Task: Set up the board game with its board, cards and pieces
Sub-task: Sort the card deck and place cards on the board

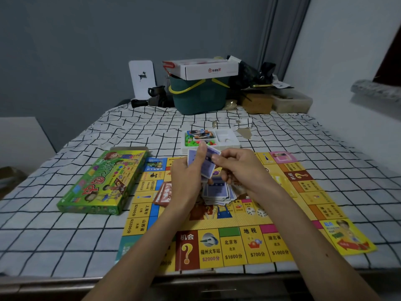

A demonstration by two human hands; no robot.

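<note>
The yellow game board point(236, 242) lies unfolded on the checked cloth. Above its middle, my left hand point(186, 177) grips a small fan of purple cards point(207, 164). My right hand point(240, 168) pinches the edge of one of those cards. Under both hands a loose pile of purple cards point(218, 193) sits on the board, with a red card stack point(163, 193) just left of it. A white tray point(225, 139) behind the board holds green and orange pieces and some picture cards. The green game box point(102, 183) lies left of the board.
At the back of the table stand a green basket point(199, 97) with a white carton on top, dark cups, a white card with a deer, and boxes at the right. The table's front edge point(65, 281) runs below the board.
</note>
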